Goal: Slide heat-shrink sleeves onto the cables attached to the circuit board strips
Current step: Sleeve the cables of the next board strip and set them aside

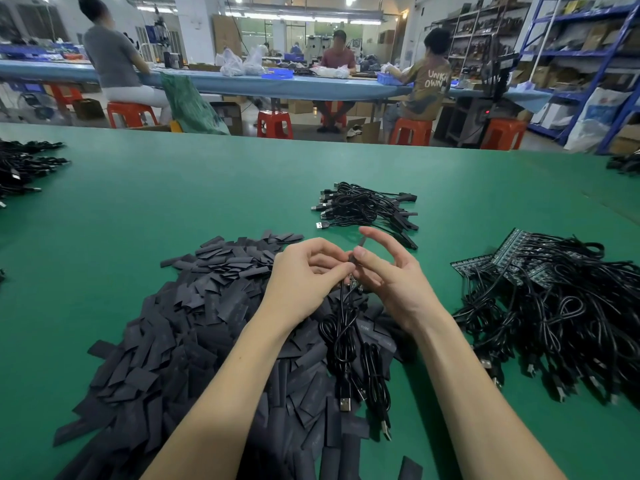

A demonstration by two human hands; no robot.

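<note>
- At the far left edge of the frame we see a heap of black cables [24, 168] on the green table [173, 188].
- Lower left and centre holds a wide pile of flat dark heat-shrink sleeves [180, 327].
- Just above centre our two hands meet over that pile. Our left hand [304, 271] has its fingers curled, pinching a black cable [343, 327] near its top end.
- Our right hand [388, 275] pinches a dark sleeve [360, 249] between thumb and forefinger, its other fingers spread loosely; the sleeve stands upright at the cable's upper end.
- The cable's coils hang down onto the pile, its USB plug [344, 405] lower centre.
- Above the hands lies a small bundle of sleeved cables [367, 206].
- At right, circuit board strips [512, 258] lie with a tangle of attached cables [554, 323].
</note>
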